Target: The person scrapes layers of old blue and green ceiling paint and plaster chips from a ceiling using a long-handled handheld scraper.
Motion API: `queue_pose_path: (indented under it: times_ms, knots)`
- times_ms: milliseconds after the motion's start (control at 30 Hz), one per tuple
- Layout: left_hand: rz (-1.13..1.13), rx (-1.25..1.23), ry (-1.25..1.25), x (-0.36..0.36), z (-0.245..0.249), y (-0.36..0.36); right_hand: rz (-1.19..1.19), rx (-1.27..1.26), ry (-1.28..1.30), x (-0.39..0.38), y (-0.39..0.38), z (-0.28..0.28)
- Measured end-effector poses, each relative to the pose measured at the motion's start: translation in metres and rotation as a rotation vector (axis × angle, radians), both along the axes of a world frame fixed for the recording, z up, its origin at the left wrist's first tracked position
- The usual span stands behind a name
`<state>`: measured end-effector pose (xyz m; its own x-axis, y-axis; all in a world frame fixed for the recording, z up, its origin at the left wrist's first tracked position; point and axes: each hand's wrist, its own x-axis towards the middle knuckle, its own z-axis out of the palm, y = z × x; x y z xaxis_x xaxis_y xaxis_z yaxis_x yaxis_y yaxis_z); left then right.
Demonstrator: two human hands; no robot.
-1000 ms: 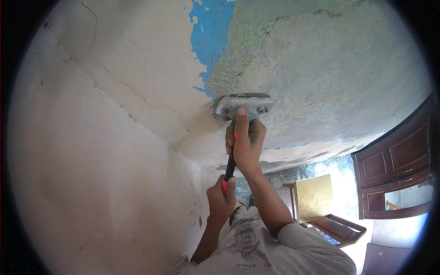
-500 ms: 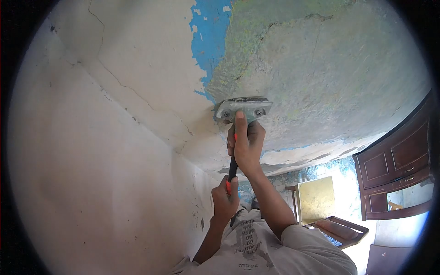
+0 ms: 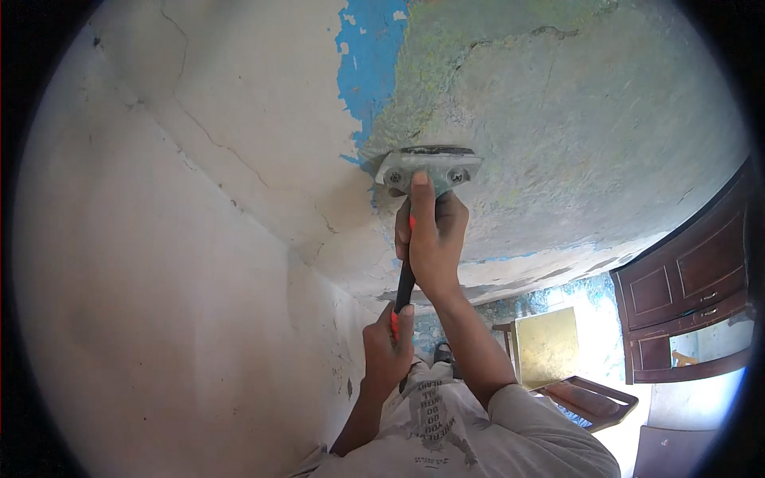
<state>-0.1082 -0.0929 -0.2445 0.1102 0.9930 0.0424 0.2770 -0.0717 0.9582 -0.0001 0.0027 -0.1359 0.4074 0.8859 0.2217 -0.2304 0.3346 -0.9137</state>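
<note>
A long-handled paint scraper [image 3: 428, 169] has its wide, dusty metal head against the wall, where blue paint [image 3: 368, 72] meets bared greenish plaster [image 3: 550, 119]. Two screws show on the head. My right hand [image 3: 433, 243] is closed around the upper handle, its thumb lying up against the head. Lower down, my left hand [image 3: 386, 350] wraps the black and red end of the handle. The blade's far edge is only partly visible.
To the left, a pale wall [image 3: 183, 319] meets the scraped one at a corner. Cracked cream paint [image 3: 255, 103] remains left of the blue strip. Dark wooden cabinet [image 3: 685, 287], yellowish panel [image 3: 547, 346] and wood-framed chair-like piece [image 3: 590, 402] stand low at right.
The scraper head has slid a short way up the wall and slightly right. My right hand has risen with it; my left hand has shifted only slightly.
</note>
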Motion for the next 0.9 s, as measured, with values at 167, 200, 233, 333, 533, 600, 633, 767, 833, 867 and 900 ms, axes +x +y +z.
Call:
queue_pose_path:
  times_ms: [167, 200, 233, 333, 533, 600, 633, 767, 833, 867, 900]
  knots:
    - [-0.055, 0.010, -0.075, 0.000, -0.015, 0.004, 0.020, 0.031, -0.056, 0.002, 0.003, -0.010]
    - [-0.072, 0.017, -0.112, 0.000, -0.014, 0.005, 0.017, 0.026, -0.068, 0.003, 0.003, -0.007]
    - [-0.090, 0.022, -0.146, -0.001, -0.011, 0.006, 0.013, 0.019, -0.078, 0.003, 0.002, -0.003]
    - [-0.219, -0.139, -0.298, -0.009, 0.023, -0.001, 0.026, -0.007, 0.020, 0.000, 0.000, 0.027]
    - [-0.362, -0.297, -0.371, -0.030, 0.029, -0.002, 0.028, -0.021, 0.017, -0.002, -0.005, 0.012]
    - [-0.361, -0.309, -0.359, -0.032, 0.030, -0.004, 0.028, -0.028, 0.024, -0.003, -0.005, 0.013]
    - [-0.356, -0.315, -0.349, -0.033, 0.036, -0.005, 0.029, -0.031, 0.030, -0.004, -0.005, 0.014]
    - [-0.279, -0.270, -0.287, -0.033, 0.043, -0.003, 0.056, 0.013, 0.072, -0.006, -0.004, 0.023]
    - [-0.287, -0.275, -0.312, -0.030, 0.043, 0.000, 0.032, 0.024, 0.050, -0.010, -0.001, 0.030]
    - [-0.292, -0.275, -0.322, -0.029, 0.043, 0.002, 0.031, 0.021, 0.042, -0.009, -0.001, 0.029]
    - [-0.296, -0.272, -0.339, -0.027, 0.040, 0.002, 0.029, 0.018, 0.032, -0.007, -0.002, 0.025]
